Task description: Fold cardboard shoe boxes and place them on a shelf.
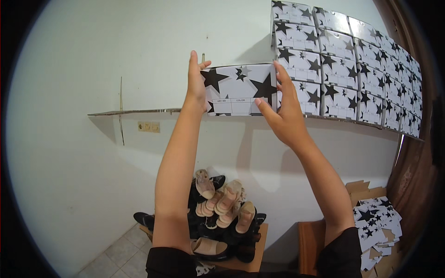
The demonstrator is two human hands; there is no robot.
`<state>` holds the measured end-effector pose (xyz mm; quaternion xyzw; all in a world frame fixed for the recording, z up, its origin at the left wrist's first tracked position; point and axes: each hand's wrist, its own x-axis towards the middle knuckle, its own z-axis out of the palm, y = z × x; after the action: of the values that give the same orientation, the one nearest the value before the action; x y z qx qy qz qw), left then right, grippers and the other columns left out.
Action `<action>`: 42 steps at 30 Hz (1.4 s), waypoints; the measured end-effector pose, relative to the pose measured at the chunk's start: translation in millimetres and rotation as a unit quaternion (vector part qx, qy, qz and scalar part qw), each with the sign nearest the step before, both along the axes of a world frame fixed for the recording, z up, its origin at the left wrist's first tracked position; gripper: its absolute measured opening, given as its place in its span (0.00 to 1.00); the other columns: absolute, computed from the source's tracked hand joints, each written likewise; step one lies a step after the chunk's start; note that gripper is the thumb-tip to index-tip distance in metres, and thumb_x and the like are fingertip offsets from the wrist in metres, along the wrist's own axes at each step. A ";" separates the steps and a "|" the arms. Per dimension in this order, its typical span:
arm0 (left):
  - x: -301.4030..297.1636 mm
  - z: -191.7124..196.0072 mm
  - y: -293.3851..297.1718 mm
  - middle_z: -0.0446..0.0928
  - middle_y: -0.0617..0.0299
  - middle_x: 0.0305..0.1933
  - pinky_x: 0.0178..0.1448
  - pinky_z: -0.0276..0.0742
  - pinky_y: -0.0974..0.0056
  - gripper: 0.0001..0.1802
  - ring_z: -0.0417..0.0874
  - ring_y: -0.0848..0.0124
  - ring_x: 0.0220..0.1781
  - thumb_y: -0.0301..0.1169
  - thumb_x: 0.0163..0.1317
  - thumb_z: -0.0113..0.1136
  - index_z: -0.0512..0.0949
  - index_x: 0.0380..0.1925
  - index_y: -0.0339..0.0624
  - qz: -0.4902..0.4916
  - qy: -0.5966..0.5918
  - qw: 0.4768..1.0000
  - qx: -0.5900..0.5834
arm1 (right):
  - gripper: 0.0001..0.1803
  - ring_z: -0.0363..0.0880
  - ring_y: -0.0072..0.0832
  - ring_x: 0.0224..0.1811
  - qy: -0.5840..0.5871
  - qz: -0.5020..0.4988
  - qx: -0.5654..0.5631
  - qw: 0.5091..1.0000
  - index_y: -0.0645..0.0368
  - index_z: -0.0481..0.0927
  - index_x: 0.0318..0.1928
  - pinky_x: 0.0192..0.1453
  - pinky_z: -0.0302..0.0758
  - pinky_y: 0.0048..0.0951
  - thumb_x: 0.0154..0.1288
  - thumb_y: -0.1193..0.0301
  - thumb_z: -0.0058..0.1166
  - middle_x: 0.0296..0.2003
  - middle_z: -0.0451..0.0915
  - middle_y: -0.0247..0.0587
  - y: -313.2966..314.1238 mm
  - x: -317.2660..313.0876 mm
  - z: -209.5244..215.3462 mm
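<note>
Holding a white shoebox (241,90) printed with black stars at the level of the wall shelf (134,111), the person grips it by its two short sides. The left hand (197,83) lies flat along the left side, fingers (193,65) straight up; the right hand (285,111) clasps the right side, thumb across the blank label panel on the front. Both hands are closed on the box, which sits between the fingers, just left of the stacked shoeboxes (352,69).

To do this step well, it seems best to keep the box level, slide its right side flush against the stack beyond the right fingertips, and draw those fingers clear before they are pinched.

The box is lidded, so its contents cannot be seen. Far below the hands, an open carton (252,259) holds a heap of beige and black sandals (222,206). Lower right, flat unfolded star-printed boxes (375,222) lie in a pile.
</note>
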<state>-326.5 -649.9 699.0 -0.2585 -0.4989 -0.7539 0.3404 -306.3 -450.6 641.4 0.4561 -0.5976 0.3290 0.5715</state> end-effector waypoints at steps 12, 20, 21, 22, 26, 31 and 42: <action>-62.4 -11.9 4.4 0.65 0.36 0.60 0.64 0.63 0.58 0.53 0.66 0.56 0.64 0.48 0.52 0.67 0.45 0.68 0.41 0.157 0.051 0.957 -0.240 | 0.17 0.77 0.38 0.42 -0.023 -0.204 -0.035 0.978 0.54 0.77 0.48 0.54 0.68 0.44 0.58 0.64 0.57 0.42 0.77 0.43 15.6 -46.6 7.5; -110.5 -19.6 20.3 0.60 0.28 0.62 0.67 0.60 0.58 0.55 0.64 0.47 0.66 0.59 0.59 0.52 0.37 0.66 0.26 0.267 -0.074 0.874 -0.400 | 0.17 0.74 0.33 0.48 0.063 -0.399 -0.017 0.915 0.54 0.80 0.44 0.61 0.49 0.66 0.56 0.61 0.55 0.41 0.77 0.40 15.3 -90.3 -10.8; -115.9 -19.1 17.3 0.64 0.28 0.58 0.64 0.64 0.57 0.55 0.68 0.45 0.62 0.60 0.59 0.48 0.36 0.66 0.27 0.290 -0.057 0.861 -0.414 | 0.17 0.72 0.34 0.51 0.066 -0.405 -0.015 0.912 0.55 0.80 0.43 0.62 0.47 0.68 0.57 0.59 0.54 0.41 0.77 0.41 13.6 -89.6 -12.7; -121.0 -19.1 14.0 0.69 0.29 0.54 0.61 0.67 0.55 0.55 0.72 0.42 0.58 0.62 0.59 0.44 0.35 0.66 0.27 0.312 -0.040 0.847 -0.429 | 0.17 0.72 0.34 0.51 0.061 -0.407 -0.013 0.911 0.55 0.80 0.43 0.62 0.47 0.68 0.57 0.59 0.54 0.41 0.77 0.41 11.6 -91.7 -15.0; -136.3 -20.7 1.1 0.58 0.27 0.62 0.66 0.61 0.61 0.55 0.64 0.43 0.65 0.60 0.61 0.45 0.33 0.66 0.27 0.271 -0.056 0.848 -0.452 | 0.18 0.62 0.42 0.61 0.052 -0.417 -0.008 0.907 0.56 0.80 0.42 0.63 0.42 0.70 0.59 0.57 0.51 0.50 0.73 0.46 1.0 -98.2 -26.8; -117.0 -21.7 20.9 0.57 0.41 0.68 0.69 0.40 0.37 0.54 0.58 0.49 0.69 0.64 0.59 0.43 0.31 0.69 0.40 0.396 -0.093 0.792 -0.455 | 0.19 0.53 0.47 0.66 -0.038 -0.295 -0.071 0.952 0.54 0.77 0.47 0.64 0.38 0.68 0.60 0.57 0.51 0.57 0.65 0.48 18.1 -61.0 -45.1; -55.1 -289.3 109.2 0.72 0.53 0.31 0.51 0.69 0.57 0.18 0.72 0.63 0.37 0.38 0.64 0.41 0.62 0.45 0.35 0.185 0.401 0.892 0.097 | 0.16 0.70 0.39 0.43 -0.005 -0.454 -0.151 0.878 0.54 0.78 0.38 0.53 0.61 0.43 0.44 0.74 0.58 0.41 0.72 0.42 192.0 16.5 -243.8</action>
<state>-381.6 -540.6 409.7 -0.4076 -0.2836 -0.5538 0.6683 -289.8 -258.6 397.6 0.0416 -0.6849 0.1220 0.7171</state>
